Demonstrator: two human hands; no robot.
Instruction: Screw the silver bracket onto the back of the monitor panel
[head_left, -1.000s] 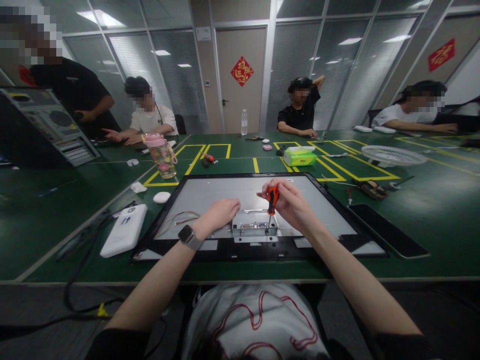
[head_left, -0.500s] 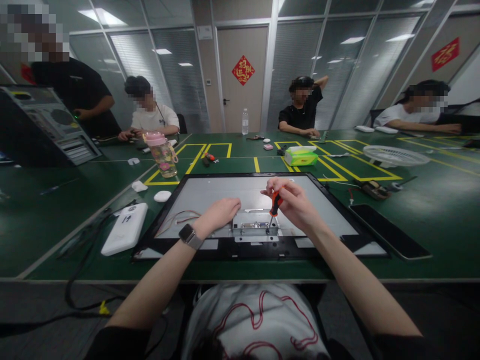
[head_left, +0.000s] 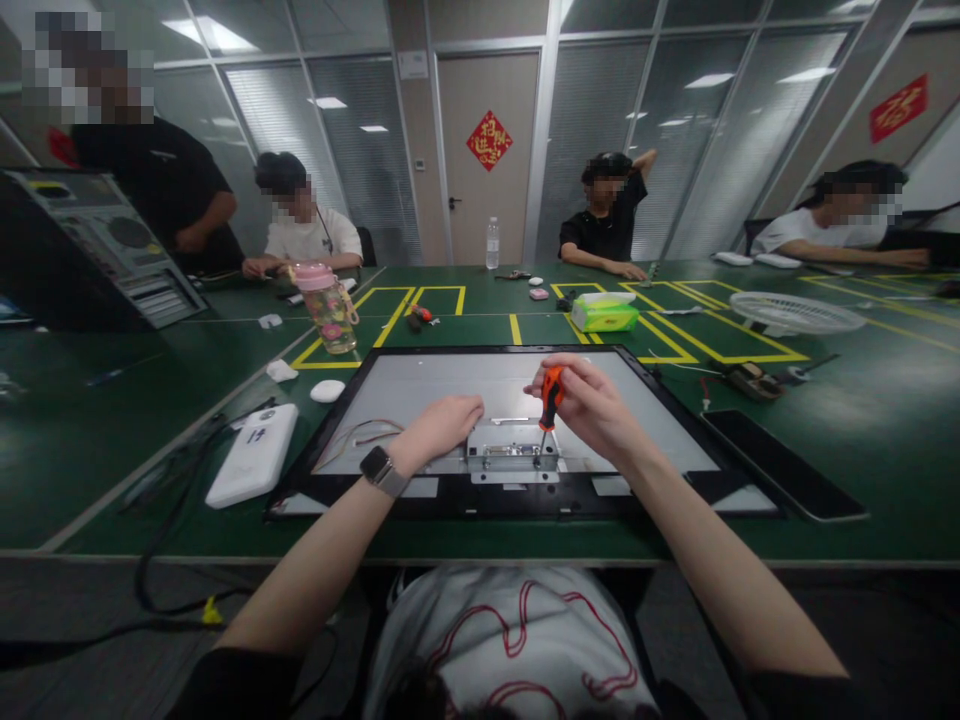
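Note:
A flat display panel (head_left: 390, 390) with a black frame lies on the green table in front of me. Near its close edge sits a metal connector box (head_left: 517, 440) with a row of ports. My right hand (head_left: 589, 400) grips an orange-and-black screwdriver (head_left: 553, 395), held upright with its tip down at the right end of the box's port side. My left hand (head_left: 446, 425), fingers curled together, rests against the box's left end; its fingertips are partly hidden. Thin wires (head_left: 367, 432) lie on the panel beside my left wrist.
Left of the panel are a white power bank (head_left: 253, 455), a white round case (head_left: 328, 391) and a pink-lidded bottle (head_left: 330, 315). A phone (head_left: 780, 465) lies to the right. Beyond are a tissue pack (head_left: 604, 312), a computer case (head_left: 97, 250) and several seated or standing people.
The screwdriver's handle has turned in my right hand, while its tip stays at the same spot. My left hand keeps its place. The view has shifted slightly.

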